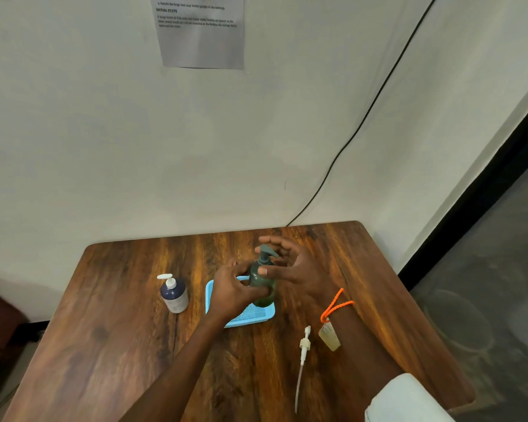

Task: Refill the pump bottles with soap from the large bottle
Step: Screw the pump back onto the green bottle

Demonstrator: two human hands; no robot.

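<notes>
Head view shows me the green pump bottle [261, 284] standing upright in the blue mesh tray [250, 315] near the middle of the wooden table [134, 345]. Its long axis runs straight up, and its grey pump head [267, 252] has the spout aimed toward about 2 o'clock, away from me and to the right.

My left hand [232, 292] grips the bottle's body, fingers curled round it from the 9 o'clock side. My right hand [290, 263] sits at the pump collar with fingers loosely spread, thumb near the neck; I cannot tell whether it actually pinches the collar.

I judge the step to be unscrewing this pump. To do it well I'd keep the left grip firm and low so the bottle stays vertical, turn only the collar, then lift the head straight up along the axis so the dip tube clears the neck without dragging.

At 9 o'clock from the tray stands a dark bottle with a white pump [174, 293]. At 5 o'clock lies a loose white pump with tube [302, 354], beside an orange-corded tag [329, 333].
</notes>
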